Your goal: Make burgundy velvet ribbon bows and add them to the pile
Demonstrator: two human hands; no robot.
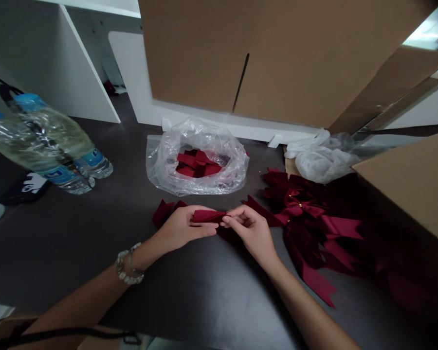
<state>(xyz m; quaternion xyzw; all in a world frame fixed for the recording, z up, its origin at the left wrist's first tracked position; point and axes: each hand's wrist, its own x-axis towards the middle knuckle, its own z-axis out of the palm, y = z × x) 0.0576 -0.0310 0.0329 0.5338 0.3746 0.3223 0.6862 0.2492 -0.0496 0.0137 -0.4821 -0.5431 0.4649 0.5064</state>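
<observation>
Between my two hands is a dark red ribbon bow [206, 216], held just above the dark tabletop. My left hand [180, 227] wraps round its left loop, with the fingers behind it and the thumb along its near side. At the bow's middle, my right hand [248, 227] pinches with thumb and forefinger; whatever lies in that pinch is too small to make out. Notched ribbon tails [163, 212] stick out behind my left hand, and another tail [259, 208] shows behind my right. Beyond the hands, a clear plastic bag [156, 170] stands with its mouth spread, holding folded red ribbon pieces [199, 164].
Finished-looking red bows [301, 209] with gold centres lie heaped at the right, beside a cardboard box [412, 180]. Crumpled plastic [319, 158] sits behind them. Large water bottles [58, 141] stand at the left. A cardboard panel [277, 58] rises at the back.
</observation>
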